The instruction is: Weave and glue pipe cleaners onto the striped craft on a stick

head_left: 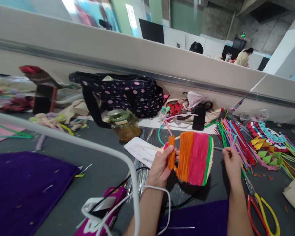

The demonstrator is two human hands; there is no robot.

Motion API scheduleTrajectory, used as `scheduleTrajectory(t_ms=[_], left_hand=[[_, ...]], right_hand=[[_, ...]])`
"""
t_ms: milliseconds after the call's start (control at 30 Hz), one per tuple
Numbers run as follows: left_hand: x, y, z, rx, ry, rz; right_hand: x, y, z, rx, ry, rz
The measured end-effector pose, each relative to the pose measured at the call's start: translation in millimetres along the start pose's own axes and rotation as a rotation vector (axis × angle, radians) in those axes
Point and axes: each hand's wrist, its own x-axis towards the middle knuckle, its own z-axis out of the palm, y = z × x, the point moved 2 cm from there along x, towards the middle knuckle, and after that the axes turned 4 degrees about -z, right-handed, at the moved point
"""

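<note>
1. Left hand (161,165): grip pinched on one orange bundle (171,154), held upright against the near-left edge of the striped woven piece (195,157), apparently to steady that edge.
2. Woven piece: one, held above the table (93,164), mid-scene; bands of orange, pink, green, cream.
3. Right hand (232,162): fingers curled beside the loose pipe-cleaner pile (233,137); what it grips, cannot tell.
4. One jar (124,124) far left; one pair of scissors (260,209) near right.

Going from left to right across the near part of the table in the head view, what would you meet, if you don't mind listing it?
Purple cloth → magenta device with white cable → left hand gripping an orange pipe-cleaner bundle → woven orange, pink and green piece → right hand → red and yellow scissors.
</note>
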Motion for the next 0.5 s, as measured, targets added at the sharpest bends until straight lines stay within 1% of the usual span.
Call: scheduleTrajectory(t_ms=[100, 167, 233, 333, 400, 433, 500], left_hand=[[5, 4, -5.5, -0.162, 0.054, 0.042], [9, 6, -7.6, -0.257, 0.099, 0.065], [10, 9, -8.2, -0.340, 0.138, 0.085], [11, 10, -7.2, -0.385, 0.158, 0.098], [10, 8, -6.1, -0.343, 0.148, 0.095], [9, 7, -5.4, -0.311, 0.137, 0.097], [7, 4, -3.7, -0.234, 0.105, 0.103]], right_hand=[[-9, -1, 21, -0.155, -0.195, -0.056], [-18, -4, 37, -0.245, -0.269, -0.088], [-26, -9, 52, -0.322, -0.279, -0.130], [-31, -14, 71, -0.425, -0.226, -0.187], [-30, -14, 80, -0.465, -0.206, -0.176], [-30, -14, 84, -0.452, -0.206, -0.169], [-28, -13, 88, -0.366, -0.224, -0.201]])
